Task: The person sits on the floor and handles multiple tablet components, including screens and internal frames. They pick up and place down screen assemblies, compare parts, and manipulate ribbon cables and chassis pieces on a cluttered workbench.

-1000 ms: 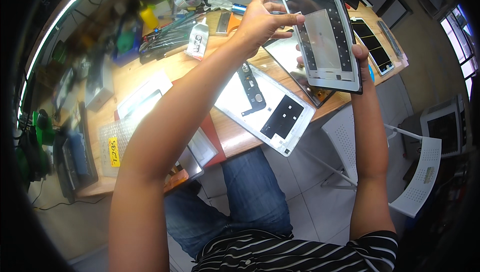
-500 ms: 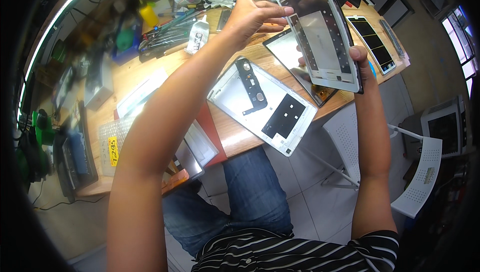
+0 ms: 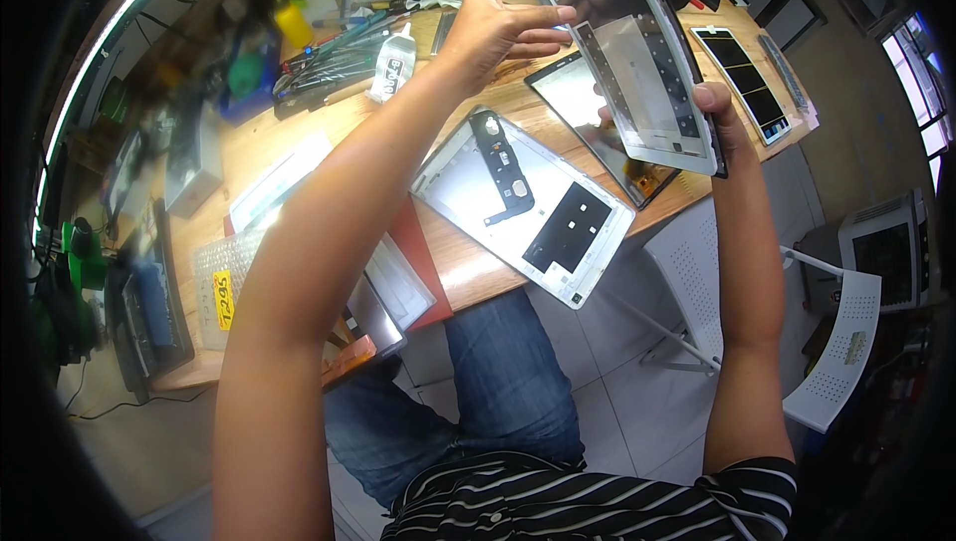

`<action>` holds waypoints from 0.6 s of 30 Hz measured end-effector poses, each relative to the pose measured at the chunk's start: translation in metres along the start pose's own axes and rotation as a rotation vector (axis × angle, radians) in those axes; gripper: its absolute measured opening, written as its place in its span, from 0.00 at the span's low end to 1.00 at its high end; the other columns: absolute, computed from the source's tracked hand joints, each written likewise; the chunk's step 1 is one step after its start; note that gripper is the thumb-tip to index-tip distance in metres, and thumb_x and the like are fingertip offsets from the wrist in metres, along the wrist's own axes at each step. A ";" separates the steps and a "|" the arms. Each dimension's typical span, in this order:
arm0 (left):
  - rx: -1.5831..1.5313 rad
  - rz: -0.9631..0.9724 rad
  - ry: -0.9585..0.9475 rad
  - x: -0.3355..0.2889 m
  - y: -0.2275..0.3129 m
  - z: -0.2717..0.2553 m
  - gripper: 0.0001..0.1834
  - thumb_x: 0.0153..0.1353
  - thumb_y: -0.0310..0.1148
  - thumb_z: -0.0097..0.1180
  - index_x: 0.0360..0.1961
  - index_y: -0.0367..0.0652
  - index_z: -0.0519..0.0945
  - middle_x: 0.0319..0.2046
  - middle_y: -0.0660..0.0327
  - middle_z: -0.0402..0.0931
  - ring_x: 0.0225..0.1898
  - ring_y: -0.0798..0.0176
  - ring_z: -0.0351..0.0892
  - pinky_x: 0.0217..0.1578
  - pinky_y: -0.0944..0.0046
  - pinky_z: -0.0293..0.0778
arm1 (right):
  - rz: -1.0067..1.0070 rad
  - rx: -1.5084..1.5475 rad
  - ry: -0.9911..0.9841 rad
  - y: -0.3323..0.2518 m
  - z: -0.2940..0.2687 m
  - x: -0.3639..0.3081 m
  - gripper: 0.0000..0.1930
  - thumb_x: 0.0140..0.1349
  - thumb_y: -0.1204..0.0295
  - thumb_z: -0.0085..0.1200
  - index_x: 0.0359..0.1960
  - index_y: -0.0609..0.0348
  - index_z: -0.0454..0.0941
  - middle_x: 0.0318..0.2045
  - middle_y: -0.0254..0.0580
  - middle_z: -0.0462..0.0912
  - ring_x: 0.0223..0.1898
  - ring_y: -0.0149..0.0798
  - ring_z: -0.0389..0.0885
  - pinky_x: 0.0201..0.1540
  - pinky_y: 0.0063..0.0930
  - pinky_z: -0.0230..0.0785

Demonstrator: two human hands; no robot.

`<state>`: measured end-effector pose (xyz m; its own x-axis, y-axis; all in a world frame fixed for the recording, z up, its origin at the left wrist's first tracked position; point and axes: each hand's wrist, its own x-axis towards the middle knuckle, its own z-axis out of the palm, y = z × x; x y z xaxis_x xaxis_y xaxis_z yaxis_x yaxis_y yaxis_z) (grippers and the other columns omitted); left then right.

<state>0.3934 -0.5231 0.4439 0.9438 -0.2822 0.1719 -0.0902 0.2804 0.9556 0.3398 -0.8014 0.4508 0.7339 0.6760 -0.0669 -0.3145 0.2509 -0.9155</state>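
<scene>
Watching from afar, I see the tablet (image 3: 622, 53) up over the back right of the bench (image 3: 476, 270), tilted. The right hand (image 3: 725, 123) grips its lower right side. The left hand (image 3: 503, 28) is half curled, its thumb at the tablet's left edge; I can't tell if it pinches.

Right under the tablet lies a dark-rimmed screen (image 3: 581, 115). Nearer me is a white back cover (image 3: 538, 182), its near corner poking past the front edge of the bench. A tube (image 3: 394, 65) and a pile of tools (image 3: 334, 71) sit beyond the left arm (image 3: 319, 232). To the right is a striped panel (image 3: 743, 78).

Bare wood shows in front of the back cover, and a chair (image 3: 685, 270) stands off the front edge. The left arm hides part of the bubble wrap (image 3: 211, 272). Most right fingers are behind the tablet, its top touches the picture's edge, and the far left is blurry.
</scene>
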 end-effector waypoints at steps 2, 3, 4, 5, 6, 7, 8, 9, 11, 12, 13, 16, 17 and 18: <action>0.011 0.006 0.004 0.001 -0.002 -0.003 0.33 0.57 0.34 0.72 0.56 0.36 0.64 0.41 0.46 0.85 0.39 0.54 0.89 0.41 0.63 0.87 | 0.006 0.003 -0.006 0.000 -0.001 0.001 0.48 0.48 0.54 0.64 0.68 0.75 0.63 0.57 0.66 0.77 0.57 0.55 0.81 0.64 0.41 0.73; 0.011 0.013 -0.007 0.001 -0.003 -0.004 0.33 0.57 0.33 0.71 0.56 0.36 0.64 0.42 0.46 0.85 0.39 0.54 0.89 0.42 0.63 0.87 | 0.005 -0.004 -0.011 0.000 -0.001 0.001 0.48 0.48 0.54 0.64 0.68 0.75 0.62 0.57 0.66 0.77 0.57 0.54 0.81 0.64 0.40 0.73; 0.016 0.018 -0.006 0.001 -0.004 -0.006 0.32 0.57 0.33 0.71 0.56 0.36 0.64 0.42 0.45 0.85 0.40 0.54 0.89 0.42 0.63 0.87 | 0.005 -0.013 -0.016 0.000 -0.002 0.002 0.49 0.48 0.54 0.64 0.68 0.75 0.62 0.57 0.66 0.77 0.57 0.54 0.81 0.64 0.40 0.73; 0.020 0.026 -0.004 0.000 -0.004 -0.007 0.32 0.57 0.33 0.71 0.55 0.36 0.64 0.42 0.45 0.85 0.40 0.54 0.89 0.42 0.63 0.87 | 0.007 -0.019 -0.025 -0.001 -0.003 0.002 0.49 0.48 0.54 0.64 0.68 0.75 0.62 0.57 0.66 0.77 0.57 0.54 0.81 0.64 0.40 0.73; 0.000 0.021 -0.006 0.000 -0.004 -0.009 0.32 0.56 0.33 0.72 0.55 0.37 0.65 0.43 0.45 0.84 0.41 0.53 0.89 0.42 0.62 0.87 | 0.016 -0.010 -0.042 -0.001 -0.003 0.003 0.49 0.49 0.54 0.64 0.68 0.75 0.62 0.57 0.66 0.77 0.57 0.54 0.81 0.64 0.39 0.73; -0.021 0.019 -0.007 0.000 -0.004 -0.010 0.33 0.55 0.33 0.73 0.55 0.37 0.65 0.44 0.44 0.83 0.41 0.51 0.89 0.43 0.61 0.88 | 0.027 0.002 -0.062 -0.001 -0.004 0.005 0.48 0.49 0.54 0.64 0.68 0.75 0.62 0.57 0.66 0.77 0.57 0.54 0.81 0.64 0.39 0.73; -0.032 0.015 0.009 -0.001 -0.004 -0.011 0.33 0.54 0.32 0.74 0.55 0.38 0.66 0.44 0.43 0.82 0.42 0.50 0.88 0.43 0.60 0.88 | 0.039 0.013 -0.083 0.000 -0.004 0.005 0.48 0.49 0.53 0.64 0.68 0.74 0.63 0.57 0.65 0.77 0.57 0.53 0.81 0.64 0.39 0.73; -0.044 0.016 -0.003 -0.001 -0.004 -0.011 0.33 0.54 0.32 0.74 0.55 0.38 0.66 0.44 0.43 0.82 0.42 0.50 0.88 0.43 0.60 0.88 | 0.030 0.009 -0.056 0.000 -0.004 0.005 0.48 0.49 0.53 0.64 0.68 0.74 0.63 0.57 0.65 0.77 0.57 0.53 0.81 0.63 0.38 0.74; -0.041 0.010 0.016 -0.003 -0.004 -0.011 0.32 0.54 0.32 0.74 0.54 0.39 0.66 0.44 0.43 0.82 0.43 0.51 0.88 0.43 0.60 0.88 | 0.018 0.003 -0.011 0.002 -0.003 0.005 0.48 0.49 0.53 0.63 0.68 0.75 0.64 0.58 0.65 0.76 0.57 0.53 0.81 0.63 0.37 0.74; -0.040 0.017 0.005 -0.004 -0.004 -0.011 0.31 0.55 0.31 0.72 0.54 0.38 0.66 0.44 0.43 0.82 0.42 0.51 0.88 0.44 0.60 0.88 | 0.011 -0.007 -0.002 0.003 -0.003 0.006 0.48 0.48 0.52 0.63 0.67 0.75 0.64 0.58 0.65 0.76 0.57 0.52 0.81 0.63 0.37 0.74; -0.033 0.021 0.005 -0.005 -0.003 -0.010 0.31 0.57 0.31 0.71 0.54 0.37 0.65 0.45 0.42 0.83 0.42 0.50 0.88 0.44 0.60 0.87 | 0.010 -0.014 -0.003 0.003 -0.002 0.006 0.49 0.48 0.52 0.63 0.67 0.75 0.64 0.57 0.65 0.76 0.57 0.52 0.81 0.63 0.36 0.73; -0.029 0.017 0.005 -0.006 -0.002 -0.010 0.32 0.55 0.32 0.72 0.54 0.38 0.65 0.45 0.43 0.82 0.42 0.51 0.88 0.45 0.61 0.88 | 0.009 -0.040 0.023 0.004 -0.001 0.006 0.50 0.47 0.51 0.64 0.67 0.75 0.64 0.57 0.65 0.77 0.57 0.52 0.81 0.63 0.35 0.74; -0.028 0.019 0.011 -0.006 -0.001 -0.011 0.33 0.54 0.33 0.74 0.54 0.39 0.66 0.45 0.43 0.81 0.43 0.51 0.88 0.44 0.61 0.88 | 0.010 -0.048 0.036 0.004 0.000 0.005 0.50 0.46 0.50 0.64 0.67 0.75 0.64 0.57 0.65 0.77 0.57 0.52 0.81 0.62 0.35 0.74; -0.038 0.010 0.002 -0.006 -0.001 -0.011 0.33 0.54 0.33 0.74 0.54 0.39 0.66 0.45 0.43 0.81 0.43 0.51 0.88 0.45 0.61 0.88 | 0.014 -0.053 0.029 0.003 0.000 0.005 0.50 0.46 0.50 0.64 0.67 0.75 0.64 0.57 0.65 0.77 0.57 0.52 0.81 0.62 0.35 0.74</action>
<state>0.3909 -0.5112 0.4392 0.9435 -0.2777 0.1806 -0.0873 0.3174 0.9443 0.3423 -0.7971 0.4477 0.7468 0.6589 -0.0901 -0.2928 0.2041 -0.9342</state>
